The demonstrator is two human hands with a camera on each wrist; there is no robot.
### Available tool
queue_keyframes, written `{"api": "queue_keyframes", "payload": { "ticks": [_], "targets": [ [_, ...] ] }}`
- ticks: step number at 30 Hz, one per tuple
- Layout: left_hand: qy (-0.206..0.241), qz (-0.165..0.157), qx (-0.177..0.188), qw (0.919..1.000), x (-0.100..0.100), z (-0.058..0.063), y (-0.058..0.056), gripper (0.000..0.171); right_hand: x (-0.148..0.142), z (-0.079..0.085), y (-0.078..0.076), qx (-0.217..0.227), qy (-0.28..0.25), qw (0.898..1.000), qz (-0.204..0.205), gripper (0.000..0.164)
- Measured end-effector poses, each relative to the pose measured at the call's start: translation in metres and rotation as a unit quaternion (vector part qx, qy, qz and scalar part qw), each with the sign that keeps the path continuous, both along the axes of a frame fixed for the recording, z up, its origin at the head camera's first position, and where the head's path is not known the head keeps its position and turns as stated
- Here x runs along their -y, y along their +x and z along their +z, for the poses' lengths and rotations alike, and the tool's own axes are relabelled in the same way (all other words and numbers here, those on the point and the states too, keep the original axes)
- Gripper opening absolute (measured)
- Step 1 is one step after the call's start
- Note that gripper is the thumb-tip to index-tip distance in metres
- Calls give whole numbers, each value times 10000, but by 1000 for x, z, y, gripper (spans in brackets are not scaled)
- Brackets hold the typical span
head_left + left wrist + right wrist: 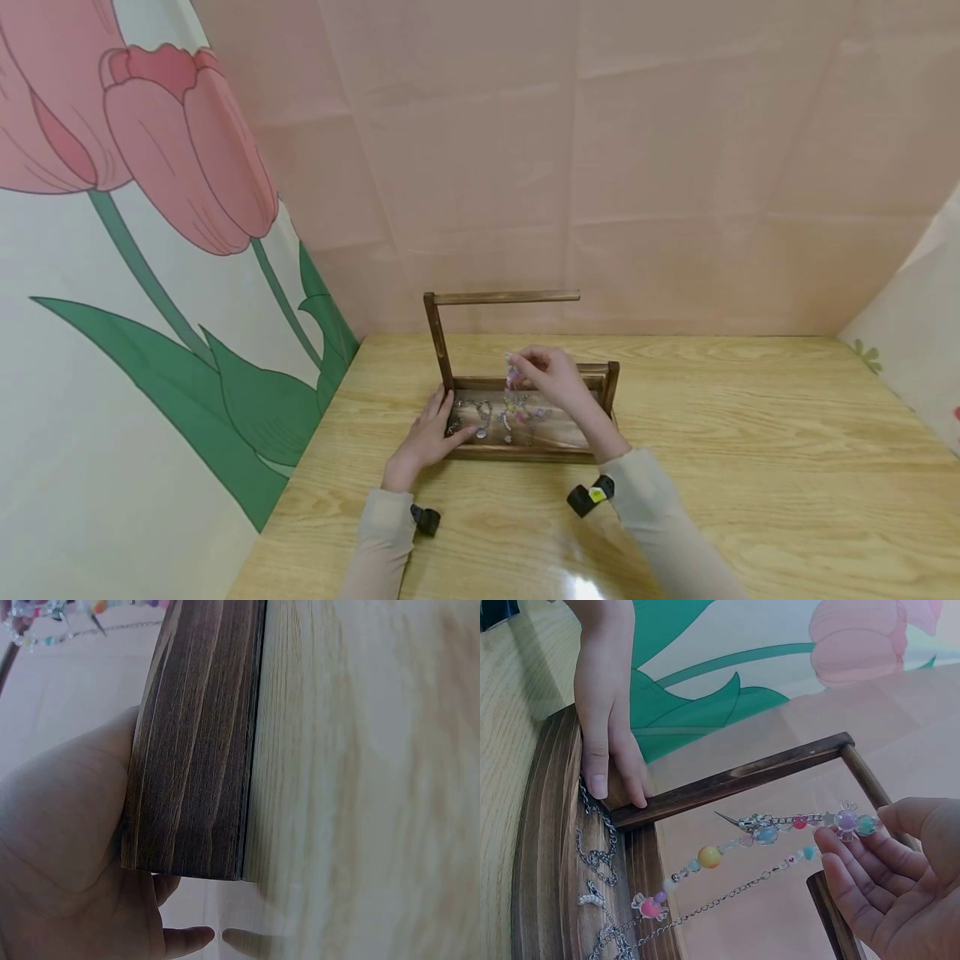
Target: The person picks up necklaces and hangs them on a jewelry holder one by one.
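Note:
Between thumb and fingers of my right hand (553,377) hangs a beaded chain (709,857), raised above a dark wooden box (525,454). It carries pastel round beads, candy-shaped beads and a small star, with silver links between them. The lower end drops to the silver chains (598,857) on the box floor. My left hand (429,433) rests on the box's left front corner. Its fingers lie along the left end and the thumb reaches over the front rim. In the left wrist view, the palm (60,832) is beside the dark front wall (191,750).
From the box's left end rises a tall wooden post (438,342) with a bar (506,297) reaching right. A shorter post (611,387) stands at the right end. The box sits on a light wood table (750,442), before a pink backdrop (675,167) and a tulip-printed sheet (67,458).

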State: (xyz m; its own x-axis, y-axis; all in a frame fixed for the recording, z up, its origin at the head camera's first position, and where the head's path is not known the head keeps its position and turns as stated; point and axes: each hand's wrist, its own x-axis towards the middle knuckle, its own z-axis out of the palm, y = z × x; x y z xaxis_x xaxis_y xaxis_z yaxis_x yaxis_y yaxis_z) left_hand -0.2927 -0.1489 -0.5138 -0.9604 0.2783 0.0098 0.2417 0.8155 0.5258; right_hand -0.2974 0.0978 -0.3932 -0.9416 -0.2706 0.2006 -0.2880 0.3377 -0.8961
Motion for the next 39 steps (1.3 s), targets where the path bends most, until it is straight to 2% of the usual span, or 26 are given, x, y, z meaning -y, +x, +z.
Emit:
{"api": "queue_keyframes", "payload": {
  "ticks": [8,16,24,30,33,37,39],
  "targets": [
    [18,5,-3,10000,0,0,-1,85,1,4,-7,-330,202,9991,-146,31],
    [-22,38,22,10000,0,0,1,85,0,5,-12,-303,55,9992,-254,32],
    [-66,20,6,10000,0,-1,1,86,-3,6,-18,-144,-381,9989,-254,35],
    [-75,13,-20,10000,0,-1,0,86,-7,9,-21,-157,-289,9989,-329,35],
    [-70,14,-15,10000,0,-1,0,86,-7,22,-14,-298,-143,9989,-341,34],
    [-75,44,-3,10000,0,-1,0,86,-9,22,-19,-646,-69,9973,-353,30],
    [-76,49,-4,10000,0,-1,0,86,-11,15,-26,-813,-154,9959,-355,29]
  ]
}}
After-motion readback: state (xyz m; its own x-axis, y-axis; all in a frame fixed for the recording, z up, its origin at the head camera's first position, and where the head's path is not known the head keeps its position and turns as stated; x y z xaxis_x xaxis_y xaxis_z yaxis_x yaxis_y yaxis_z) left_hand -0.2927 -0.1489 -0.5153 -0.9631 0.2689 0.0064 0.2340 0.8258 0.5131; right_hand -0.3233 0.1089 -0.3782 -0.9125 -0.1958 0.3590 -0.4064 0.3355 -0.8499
